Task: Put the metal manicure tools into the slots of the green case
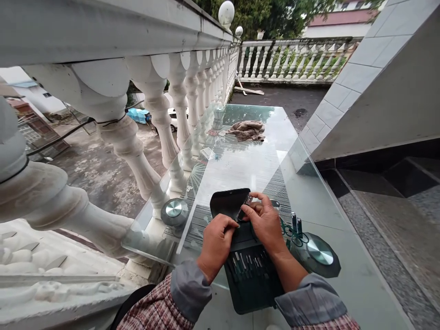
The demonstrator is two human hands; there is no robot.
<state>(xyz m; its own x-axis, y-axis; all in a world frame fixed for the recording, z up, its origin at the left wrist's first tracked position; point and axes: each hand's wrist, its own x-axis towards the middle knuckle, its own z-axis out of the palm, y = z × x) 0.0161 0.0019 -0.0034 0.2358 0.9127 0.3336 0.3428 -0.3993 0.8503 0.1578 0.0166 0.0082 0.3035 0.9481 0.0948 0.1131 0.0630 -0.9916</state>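
Note:
My right hand [266,223] pinches a nail clipper [244,206], dark with a shiny metal face, above an open manicure case [254,293]. My left hand [218,243] is closed beside it, thumb and forefinger together at the clipper's lower end; what they grip, if anything, is hidden. Dark green and black, the case lies unfolded, its lid [228,201] raised at the far side. Several slim metal tools [249,263] sit in a row in its near half. Right of my right hand, green-handled scissors [287,229] and small clippers [296,223] rest on the glass.
The glass table [250,169] stretches away from me, with a crumpled brown cloth [247,130] toward its far end. Round metal-capped supports [174,211] show under the glass. A white balustrade [134,142] borders the left; a tiled slanting wall [347,87] and steps [402,215] stand right.

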